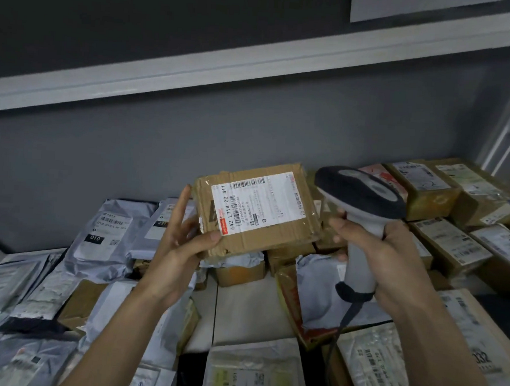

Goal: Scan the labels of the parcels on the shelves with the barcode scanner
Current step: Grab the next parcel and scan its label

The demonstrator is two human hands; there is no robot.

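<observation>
A small brown cardboard parcel (278, 224) is held up above the shelf, its white label (256, 202) with barcodes facing me. My left hand (182, 242) grips its lower left corner, thumb on the front face and fingers behind. To its right, my right hand (393, 261) grips the grey handle of the barcode scanner (361, 199). The scanner's dark head sits level with the parcel's upper right edge, just beside it. A black cable hangs from the handle's base.
The shelf (240, 308) is crowded with parcels: grey poly mailers (102, 234) at the left, taped cardboard boxes (427, 188) at the back right, flat packets in front. A white shelf beam (256, 61) runs overhead, and a white upright (508, 124) stands at the right.
</observation>
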